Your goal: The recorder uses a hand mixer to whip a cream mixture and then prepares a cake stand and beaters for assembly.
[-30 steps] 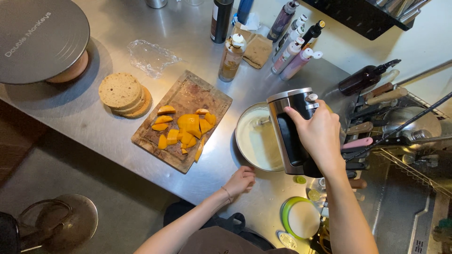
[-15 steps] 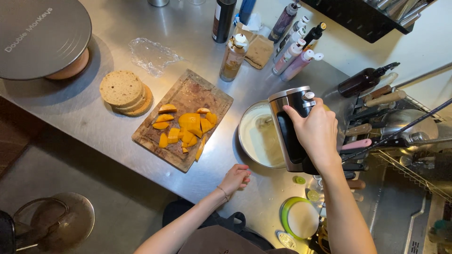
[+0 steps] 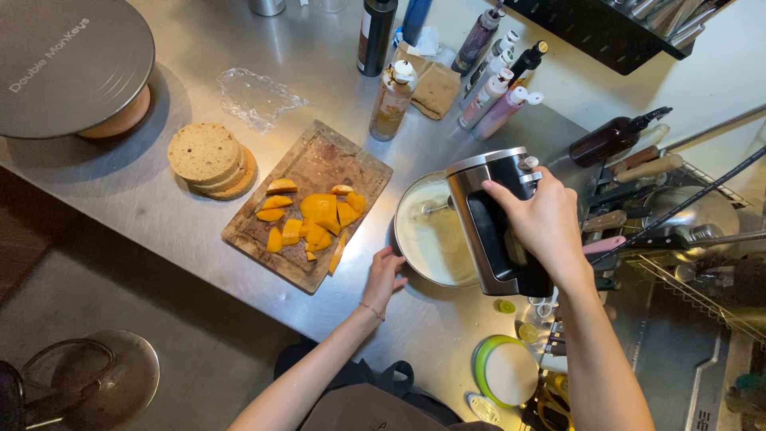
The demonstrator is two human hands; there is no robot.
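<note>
Little has shifted since a second ago: the left hand (image 3: 384, 275) has slid closer to the metal bowl (image 3: 415, 209) rim, fingers loose. Right hand (image 3: 541, 219) stays clamped on the black hand mixer (image 3: 488, 215); keep beaters low, bowl steadied. Pale cream fills it on the bench (image 3: 159, 215).

A single head-worn camera looks steeply down from close above the steel tabletop (image 3: 199, 231), facing toward the back wall.
</note>
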